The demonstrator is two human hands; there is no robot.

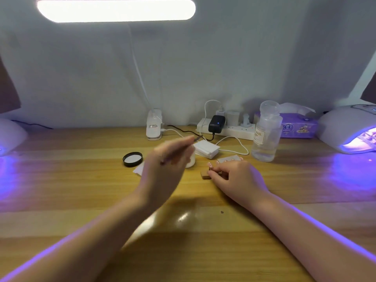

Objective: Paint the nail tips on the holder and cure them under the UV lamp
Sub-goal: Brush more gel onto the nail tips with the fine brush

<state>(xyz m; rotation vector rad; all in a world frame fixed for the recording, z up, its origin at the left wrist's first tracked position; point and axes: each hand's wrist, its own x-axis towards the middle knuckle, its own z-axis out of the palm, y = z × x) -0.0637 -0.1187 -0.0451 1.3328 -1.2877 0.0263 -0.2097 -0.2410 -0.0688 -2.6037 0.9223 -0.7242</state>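
My left hand point(166, 161) is raised above the wooden desk and blurred, its fingers closed on a thin dark brush point(192, 141) that points up and right. Behind that hand stands a small white jar point(191, 158), mostly hidden. My right hand point(234, 176) rests on the desk and pinches a small tan holder point(205, 174) with a pale nail tip point(210, 165) on top. Just behind my right hand lies a strip with several nail tips point(231, 158). A UV lamp point(350, 129) glows violet at the far right.
A black jar lid point(132, 159) lies left of centre. White pads point(206, 148), a clear bottle point(266, 132), a power strip with plugs point(225, 129), a tissue pack point(299, 127) and a desk-lamp clamp point(154, 125) line the back. A second lit lamp point(10, 135) sits far left.
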